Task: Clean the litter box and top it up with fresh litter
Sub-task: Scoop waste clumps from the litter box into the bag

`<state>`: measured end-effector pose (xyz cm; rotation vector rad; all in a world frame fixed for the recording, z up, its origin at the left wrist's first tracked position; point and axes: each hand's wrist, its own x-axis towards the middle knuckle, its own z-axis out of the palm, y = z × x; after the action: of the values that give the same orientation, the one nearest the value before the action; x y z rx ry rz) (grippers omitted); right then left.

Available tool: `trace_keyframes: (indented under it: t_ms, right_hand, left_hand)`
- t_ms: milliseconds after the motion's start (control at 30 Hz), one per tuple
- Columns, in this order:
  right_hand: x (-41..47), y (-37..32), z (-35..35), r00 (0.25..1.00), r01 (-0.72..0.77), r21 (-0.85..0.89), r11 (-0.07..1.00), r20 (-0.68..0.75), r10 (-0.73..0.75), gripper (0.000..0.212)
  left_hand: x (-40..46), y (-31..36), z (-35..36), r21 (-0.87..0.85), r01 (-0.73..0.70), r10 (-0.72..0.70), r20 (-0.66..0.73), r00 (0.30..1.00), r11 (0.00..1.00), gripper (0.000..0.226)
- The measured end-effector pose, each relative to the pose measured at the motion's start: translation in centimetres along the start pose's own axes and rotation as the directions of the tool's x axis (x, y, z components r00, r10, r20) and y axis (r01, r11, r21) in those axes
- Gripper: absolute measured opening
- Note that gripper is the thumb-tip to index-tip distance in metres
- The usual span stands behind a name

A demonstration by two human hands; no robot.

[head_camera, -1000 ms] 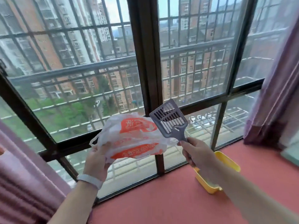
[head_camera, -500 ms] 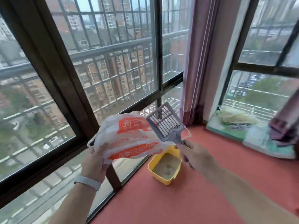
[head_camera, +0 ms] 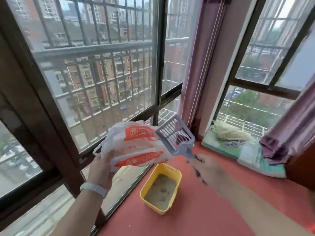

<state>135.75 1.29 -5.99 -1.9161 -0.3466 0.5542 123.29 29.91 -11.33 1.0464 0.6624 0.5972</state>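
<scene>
The cleaning itself has not begun: judging by the lie of things, this is the approach, tools in hand and the box untouched. The left hand (head_camera: pixel 100 169) holds a white and orange bag (head_camera: pixel 136 145) up in front of the window, its fingers curled round the bag's near end. The right hand (head_camera: pixel 207 167) grips the handle of a grey slotted scoop (head_camera: pixel 175 135), whose head is raised and touches the bag's right edge.

The yellow box (head_camera: pixel 179 171) sits on the red floor (head_camera: pixel 221 210) just beside the window frame, below and between the two hands. It holds a layer of sandy litter (head_camera: pixel 161 191), well short of the rim, with a few darker clumps showing on top.

The next move probably calls for lowering the scoop into the box and sifting out the clumps, with the bag opened to receive them. Whether the bag holds anything, or is meant for waste or fresh litter, cannot be told. The scoop is empty.
</scene>
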Motion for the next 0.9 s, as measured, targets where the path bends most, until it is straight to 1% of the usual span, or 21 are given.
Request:
trace_keyframes:
  t_ms: [33, 67, 167, 200, 233, 300, 367, 500, 667, 733, 833, 900]
  right_hand:
    - [0.8, -0.2, 0.1, 1.0, 0.005, -0.006, 1.0, 0.002, -0.005, 0.031]
    - [1.6, -0.5, 0.2, 1.0, 0.012, -0.012, 1.0, 0.002, -0.012, 0.031]
    - [4.3, -1.0, 0.3, 0.999, 0.027, -0.038, 0.999, 0.017, -0.026, 0.03]
    - [5.3, -1.0, 0.3, 0.999, 0.033, -0.038, 0.999, 0.033, -0.032, 0.033]
    - [6.3, -1.1, 0.4, 0.998, 0.036, -0.036, 0.999, 0.047, -0.034, 0.037]
    - [8.3, -1.2, 0.6, 0.997, 0.033, -0.031, 0.999, 0.073, -0.031, 0.041]
    - [10.4, -1.2, 0.6, 0.993, 0.033, -0.026, 0.999, 0.113, -0.03, 0.039]
    - [15.0, -1.2, 0.1, 0.979, 0.071, -0.026, 0.997, 0.195, -0.064, 0.035]
    - [21.5, -0.6, -2.3, 0.952, 0.082, 0.009, 0.997, 0.294, -0.081, 0.034]
    - [24.3, -0.2, -4.1, 0.941, 0.06, 0.02, 0.998, 0.332, -0.063, 0.03]
    - [28.3, 0.1, -7.2, 0.917, 0.03, 0.023, 0.999, 0.397, -0.037, 0.024]
    - [30.9, 0.3, -9.2, 0.893, 0.017, 0.041, 0.999, 0.45, -0.034, 0.019]
  left_hand:
    - [0.6, 0.1, 0.1, -0.012, -0.002, 0.002, -0.004, 1.0, 1.0, 0.038]
    - [1.1, 0.2, 0.3, -0.02, -0.014, 0.014, -0.007, 1.0, 1.0, 0.034]
    - [2.4, -0.2, 0.6, -0.062, -0.012, 0.011, -0.02, 1.0, 0.998, 0.013]
    - [2.8, -0.4, 0.6, -0.08, -0.004, 0.002, -0.027, 1.0, 0.997, 0.009]
    - [3.0, -0.6, 0.6, -0.09, -0.001, -0.003, -0.04, 0.999, 0.996, 0.009]
    - [3.7, -1.0, 0.6, -0.086, 0.016, -0.023, -0.077, 0.997, 0.996, 0.017]
    - [4.4, -1.5, 0.5, -0.104, 0.02, -0.033, -0.125, 0.992, 0.994, 0.021]
    - [6.0, -1.9, 2.1, -0.107, 0.001, -0.021, -0.193, 0.981, 0.994, 0.018]
    - [7.9, -2.5, 6.9, -0.118, -0.073, 0.037, -0.286, 0.957, 0.99, 0.004]
    - [8.5, -3.3, 9.2, -0.134, -0.09, 0.04, -0.335, 0.941, 0.987, 0.005]
    - [9.8, -5.0, 12.3, -0.139, -0.105, 0.036, -0.423, 0.905, 0.985, 0.012]
    - [10.9, -6.4, 14.2, -0.105, -0.11, 0.049, -0.47, 0.882, 0.988, 0.007]
